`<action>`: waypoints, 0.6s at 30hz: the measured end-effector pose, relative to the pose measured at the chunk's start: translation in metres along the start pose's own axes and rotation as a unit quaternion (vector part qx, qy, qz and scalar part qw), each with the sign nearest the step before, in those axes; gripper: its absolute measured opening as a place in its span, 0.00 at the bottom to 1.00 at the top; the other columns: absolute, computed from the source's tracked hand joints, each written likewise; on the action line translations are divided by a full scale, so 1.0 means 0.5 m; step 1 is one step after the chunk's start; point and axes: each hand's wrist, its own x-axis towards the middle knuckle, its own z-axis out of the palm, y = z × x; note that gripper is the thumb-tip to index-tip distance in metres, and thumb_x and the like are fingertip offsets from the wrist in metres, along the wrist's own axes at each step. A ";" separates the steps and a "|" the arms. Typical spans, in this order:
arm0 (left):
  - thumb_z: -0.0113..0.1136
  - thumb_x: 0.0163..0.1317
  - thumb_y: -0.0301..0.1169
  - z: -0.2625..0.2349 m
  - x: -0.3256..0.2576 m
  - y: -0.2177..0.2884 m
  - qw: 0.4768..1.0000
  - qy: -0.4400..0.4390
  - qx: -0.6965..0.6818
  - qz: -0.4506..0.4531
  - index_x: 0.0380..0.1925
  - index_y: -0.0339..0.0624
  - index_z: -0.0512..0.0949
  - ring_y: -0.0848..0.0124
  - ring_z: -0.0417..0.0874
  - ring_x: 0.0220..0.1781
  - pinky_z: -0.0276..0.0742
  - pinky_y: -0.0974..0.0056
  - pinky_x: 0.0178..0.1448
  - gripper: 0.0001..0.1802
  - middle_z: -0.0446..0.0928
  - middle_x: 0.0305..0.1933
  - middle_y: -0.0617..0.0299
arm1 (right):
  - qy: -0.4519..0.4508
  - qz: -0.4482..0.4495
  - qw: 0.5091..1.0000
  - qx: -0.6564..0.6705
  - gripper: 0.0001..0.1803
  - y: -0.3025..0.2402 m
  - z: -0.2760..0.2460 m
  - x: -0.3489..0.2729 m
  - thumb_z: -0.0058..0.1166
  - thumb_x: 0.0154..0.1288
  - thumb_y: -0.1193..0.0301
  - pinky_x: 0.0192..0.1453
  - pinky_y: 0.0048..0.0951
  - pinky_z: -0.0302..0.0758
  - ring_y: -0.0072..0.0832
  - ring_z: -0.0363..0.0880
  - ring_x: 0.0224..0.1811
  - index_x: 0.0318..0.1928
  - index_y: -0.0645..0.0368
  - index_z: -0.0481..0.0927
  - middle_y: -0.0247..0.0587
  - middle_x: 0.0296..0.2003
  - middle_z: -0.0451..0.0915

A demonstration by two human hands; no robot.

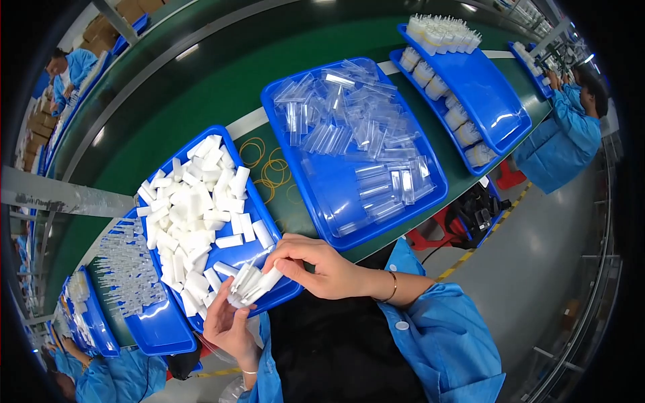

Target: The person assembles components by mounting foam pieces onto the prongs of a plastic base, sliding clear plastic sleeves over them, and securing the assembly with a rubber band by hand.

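My left hand is closed round the base of a small bundle of white, stick-like pieces, which fan upward from the fingers. With thumb and fingertips, my right hand pinches a white block at the right side of that bundle. Both hands meet over the near corner of a blue tray. A heap of short white blocks, possibly foam, fills much of this tray. The lower ends of the bundle are hidden by my left fingers.
A blue tray of clear plastic sleeves lies to the right. Yellow rubber bands rest between the trays. Stacked blue trays with white bundles stand farther right. Left is a tray of thin translucent sticks. Co-workers sit nearby.
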 end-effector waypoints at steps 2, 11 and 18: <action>0.60 0.47 0.17 -0.002 0.000 0.000 1.000 0.014 -0.003 -0.005 0.44 0.28 0.73 0.63 0.82 0.39 0.81 0.68 0.34 0.20 0.74 0.48 0.41 | -0.013 0.010 1.000 0.010 0.07 0.001 -0.002 -0.001 0.44 0.65 0.76 0.33 0.22 0.61 0.22 0.64 0.29 0.38 0.62 0.77 0.35 0.28 0.70; 0.62 0.49 0.20 0.008 -0.005 -0.001 1.000 -0.009 -0.001 -0.009 0.45 0.28 0.73 0.64 0.81 0.39 0.81 0.69 0.34 0.20 0.74 0.48 0.41 | 0.013 -0.079 0.995 -0.063 0.06 0.003 0.014 0.000 0.47 0.63 0.76 0.31 0.24 0.62 0.24 0.63 0.27 0.38 0.62 0.77 0.35 0.26 0.69; 0.63 0.49 0.22 0.007 -0.002 0.002 1.000 -0.007 0.005 -0.008 0.45 0.28 0.72 0.63 0.81 0.41 0.81 0.69 0.35 0.21 0.74 0.49 0.41 | 0.018 -0.051 0.998 -0.038 0.06 0.009 0.019 -0.001 0.49 0.62 0.75 0.38 0.27 0.68 0.29 0.69 0.35 0.38 0.60 0.77 0.37 0.32 0.73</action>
